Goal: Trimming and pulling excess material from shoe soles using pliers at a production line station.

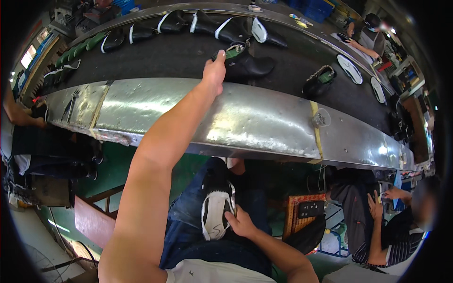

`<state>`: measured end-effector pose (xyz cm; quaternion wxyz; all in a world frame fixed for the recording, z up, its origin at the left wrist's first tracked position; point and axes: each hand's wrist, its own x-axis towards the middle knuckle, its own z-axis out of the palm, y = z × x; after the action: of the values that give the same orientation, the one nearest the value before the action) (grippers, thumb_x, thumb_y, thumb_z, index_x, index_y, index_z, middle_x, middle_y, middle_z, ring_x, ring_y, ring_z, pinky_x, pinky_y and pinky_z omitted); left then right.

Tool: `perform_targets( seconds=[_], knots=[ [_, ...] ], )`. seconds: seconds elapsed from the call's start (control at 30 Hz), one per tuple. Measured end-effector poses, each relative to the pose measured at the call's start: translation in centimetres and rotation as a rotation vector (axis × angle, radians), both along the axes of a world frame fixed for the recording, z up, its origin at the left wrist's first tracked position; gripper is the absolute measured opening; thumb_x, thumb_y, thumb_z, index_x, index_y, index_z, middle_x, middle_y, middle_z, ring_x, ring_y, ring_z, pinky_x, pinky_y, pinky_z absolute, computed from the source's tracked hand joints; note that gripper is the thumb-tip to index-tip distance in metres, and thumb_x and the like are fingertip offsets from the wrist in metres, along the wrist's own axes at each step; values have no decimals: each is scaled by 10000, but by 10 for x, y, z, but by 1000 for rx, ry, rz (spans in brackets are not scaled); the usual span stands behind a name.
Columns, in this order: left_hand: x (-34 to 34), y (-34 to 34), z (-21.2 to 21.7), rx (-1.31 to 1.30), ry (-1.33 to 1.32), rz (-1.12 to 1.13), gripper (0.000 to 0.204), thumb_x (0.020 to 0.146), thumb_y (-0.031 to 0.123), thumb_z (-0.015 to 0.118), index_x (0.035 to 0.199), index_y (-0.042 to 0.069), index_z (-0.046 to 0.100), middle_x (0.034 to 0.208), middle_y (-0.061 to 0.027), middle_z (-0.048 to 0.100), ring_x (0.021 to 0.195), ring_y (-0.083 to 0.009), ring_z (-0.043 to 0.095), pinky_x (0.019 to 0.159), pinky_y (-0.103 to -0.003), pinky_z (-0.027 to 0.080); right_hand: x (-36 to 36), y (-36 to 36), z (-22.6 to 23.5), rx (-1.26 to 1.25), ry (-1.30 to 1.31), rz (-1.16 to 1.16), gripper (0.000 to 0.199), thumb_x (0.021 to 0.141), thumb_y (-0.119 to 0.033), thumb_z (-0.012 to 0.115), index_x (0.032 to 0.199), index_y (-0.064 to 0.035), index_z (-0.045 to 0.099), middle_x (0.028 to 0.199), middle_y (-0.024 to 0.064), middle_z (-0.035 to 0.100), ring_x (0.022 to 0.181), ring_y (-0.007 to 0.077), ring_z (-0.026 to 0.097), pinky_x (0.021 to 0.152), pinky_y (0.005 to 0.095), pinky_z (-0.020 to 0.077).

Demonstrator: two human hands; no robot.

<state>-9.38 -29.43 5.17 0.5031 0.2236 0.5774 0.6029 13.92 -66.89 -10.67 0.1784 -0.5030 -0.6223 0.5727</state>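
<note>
My left arm reaches out over the dark belt, and my left hand (214,74) is closed on the heel end of a black shoe (252,66) with a green lining. That shoe's toe points right. Down at my lap, my right hand (240,222) grips the side of another black shoe, whose white sole (216,214) faces up. A shiny curved metal strip (232,195) runs along that shoe's edge near my fingers; its kind cannot be made out.
A dented metal ledge (160,108) borders the belt (151,59), with a clear plastic cup (321,118) on it. Black shoe uppers (203,23) line the far side; another shoe (319,81) and white soles (349,69) lie right. People work at both sides and across.
</note>
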Motion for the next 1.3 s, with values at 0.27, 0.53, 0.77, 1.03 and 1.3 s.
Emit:
perform_targets(
  seconds=[0.27,0.53,0.77,1.03,1.3],
  knots=[
    [-34,-3,-25,80,398,-70,677,1032,395,582,1552,17,367,1615,-174,370,1469,-287,389,1176,-407,344,11,-2,-2,-72,-6,70,434,990,-330,635,1188,43,531,910,250,673,884,451,691,771,478,527],
    [4,-407,-92,123,1019,-507,914,849,283,793,1553,-11,290,1473,-257,483,1337,-403,512,1063,-433,471,19,-17,-10,-90,53,-84,458,896,-202,713,1254,29,546,1099,253,694,1076,375,697,931,416,530],
    [24,-446,-130,-164,616,-742,704,1009,312,585,1531,-76,315,1292,-334,619,1221,-447,614,1047,-426,476,30,-24,-6,-3,60,-126,406,838,-148,713,1175,27,573,1007,166,696,951,254,693,876,376,534],
    [29,-429,-162,-129,84,-1043,705,945,35,530,1600,1,269,1476,-162,528,1353,-209,497,1138,-331,381,80,-52,46,-337,50,-225,405,920,-158,687,1253,26,547,908,69,681,799,134,659,730,318,539],
    [58,-450,-173,-195,122,-819,963,823,64,616,1636,21,102,1535,-220,442,1391,-278,471,1151,-320,359,108,-62,87,-140,-379,293,334,969,-211,616,1264,-53,602,915,168,731,814,323,710,766,437,551]
  ],
)
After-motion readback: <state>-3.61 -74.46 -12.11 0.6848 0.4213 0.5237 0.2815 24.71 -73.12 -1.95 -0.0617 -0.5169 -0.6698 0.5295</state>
